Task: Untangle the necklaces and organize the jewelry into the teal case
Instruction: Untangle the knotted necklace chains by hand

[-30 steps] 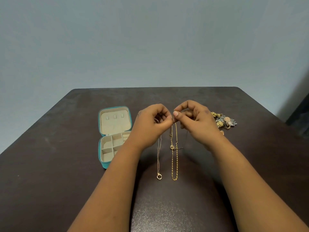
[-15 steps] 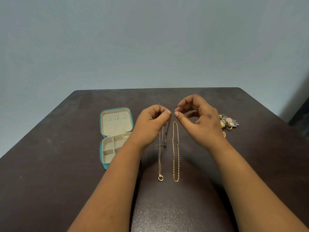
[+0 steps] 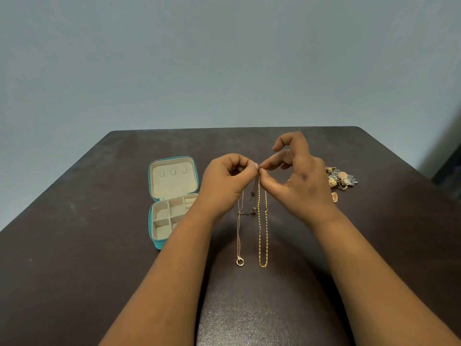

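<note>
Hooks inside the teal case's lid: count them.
3, in a row across the beige lining of the open teal jewelry case's lid: left, middle, right. None looks hidden.

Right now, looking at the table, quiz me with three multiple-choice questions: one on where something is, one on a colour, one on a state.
1. Where does the pile of loose jewelry lie?
A. inside the case
B. on the table beyond the right hand
C. beside the left forearm

2. What colour is the outside of the case?
A. teal
B. red
C. white

3. How is the case's lid?
A. shut
B. taken off
C. open, standing up

Answers:
1 B: the pile shows just past the right hand, on the table.
2 A: its rim is teal.
3 C: the beige lining and compartments show.
</note>
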